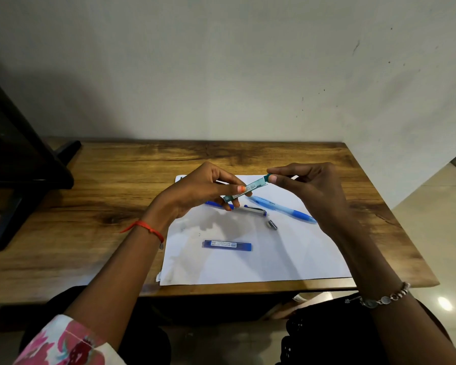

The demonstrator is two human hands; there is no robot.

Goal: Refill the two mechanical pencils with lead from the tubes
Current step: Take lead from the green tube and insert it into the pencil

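Position of work: the teal lead tube (248, 187) is held in the air above the white sheet (274, 259) that covers the middle of the bench (90, 233). It lies aslant, its capped end raised toward the right.

Left hand (195, 191): the grip is clamped on the lower half of the tube, thumb on top and fingers curled beneath. This steadies the body so the other end can be worked.

Right hand (308, 188): thumb and forefinger are pinched on the end cap (267, 177), the other fingers loosely curled clear of it. Judgement: the cap is about to be pulled or twisted off. Whether it has begun to separate cannot be told.

Items on the sheet:
- The silver-and-blue pencil (250, 209) lies directly below the hands. A small metal cap (272, 224) lies just beside its right end and apart from it, so this pencil appears opened to receive lead.
- The light blue pencil (287, 209) lies slantwise to the right, near the first pencil. Its upper end is hidden behind the tube.
- The dark blue lead tube (227, 245) lies flat, nearer the person and well apart from both pencils.

Assessment: the sheet probably serves to catch and show up any dropped lead. The loose cap is round and may roll.
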